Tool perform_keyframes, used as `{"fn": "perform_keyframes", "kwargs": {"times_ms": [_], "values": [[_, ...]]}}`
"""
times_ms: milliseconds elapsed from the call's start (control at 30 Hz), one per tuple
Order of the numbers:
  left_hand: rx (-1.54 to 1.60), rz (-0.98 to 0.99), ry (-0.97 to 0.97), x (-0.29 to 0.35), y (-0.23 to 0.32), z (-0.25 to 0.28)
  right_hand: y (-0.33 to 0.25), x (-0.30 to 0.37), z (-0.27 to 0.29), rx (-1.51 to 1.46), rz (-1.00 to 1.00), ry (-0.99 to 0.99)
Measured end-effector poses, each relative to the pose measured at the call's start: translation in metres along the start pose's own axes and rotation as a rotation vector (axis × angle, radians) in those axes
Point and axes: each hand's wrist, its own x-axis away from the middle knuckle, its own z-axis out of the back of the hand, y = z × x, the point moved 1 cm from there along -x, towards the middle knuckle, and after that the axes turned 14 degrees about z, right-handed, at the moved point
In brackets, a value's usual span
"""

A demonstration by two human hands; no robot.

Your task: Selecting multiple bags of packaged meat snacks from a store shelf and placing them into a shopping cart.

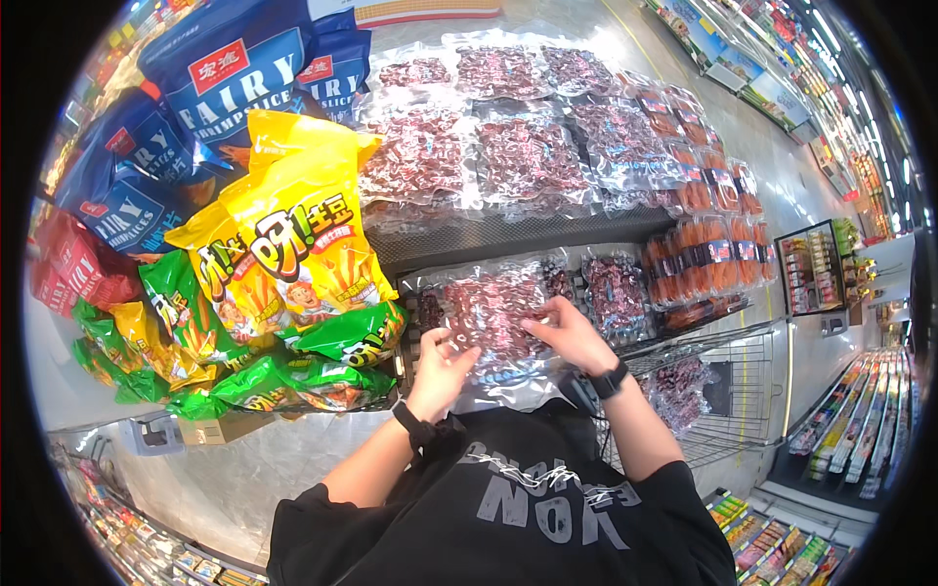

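Note:
In front of my body lies a clear plastic pack (pixel 493 298) filled with dark reddish pieces whose kind I cannot make out. Its front edge is bare, shiny film. My left hand (pixel 442 373) grips the near left edge between curled fingers and thumb. On the right side of the same pack, my right hand (pixel 575 337) pinches the film, thumb and fingertips bent over its surface. The pack rests on or just above the lower black display tier; its underside is hidden. Similar packs (pixel 613 283) lie beside it, right of my right hand.
Rows of like packs (pixel 532 156) cover the raised tier (pixel 528 234) beyond. Orange-brown snack packs (pixel 699 259) stand at its right. Yellow snack bags (pixel 313 244), green bags (pixel 259 386) and blue bags (pixel 230 83) crowd the left. A wire cart (pixel 747 381) holding another pack stands at my right.

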Motion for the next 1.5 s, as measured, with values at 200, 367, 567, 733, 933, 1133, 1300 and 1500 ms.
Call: {"fn": "perform_keyframes", "kwargs": {"times_ms": [200,367,567,733,933,1133,1300,1500], "values": [[-0.121,0.135,-0.32,0.029,0.002,-0.041,0.01,0.075,0.059,-0.419,0.067,0.039],[-0.287,0.206,-0.443,0.036,-0.033,-0.103,0.044,0.159,0.108,-0.468,-0.09,0.12],[-0.568,0.372,-0.614,0.033,-0.111,-0.207,0.13,0.277,0.155,-0.6,-0.176,0.353],[-0.759,0.32,-0.753,0.006,-0.205,-0.278,0.237,0.373,0.182,-0.652,-0.279,0.605],[-1.139,0.316,-0.723,-0.014,-0.285,-0.308,0.392,0.448,0.206,-0.738,-0.575,0.851],[-1.097,0.369,-0.663,-0.011,-0.297,-0.295,0.519,0.471,0.178,-0.717,-0.799,0.917],[-1.051,0.434,-0.518,-0.023,-0.291,-0.276,0.557,0.449,0.132,-0.92,-0.784,1.174],[-0.953,0.348,-0.46,-0.028,-0.265,-0.282,0.548,0.439,0.124,-0.082,-1.011,0.934]]}}
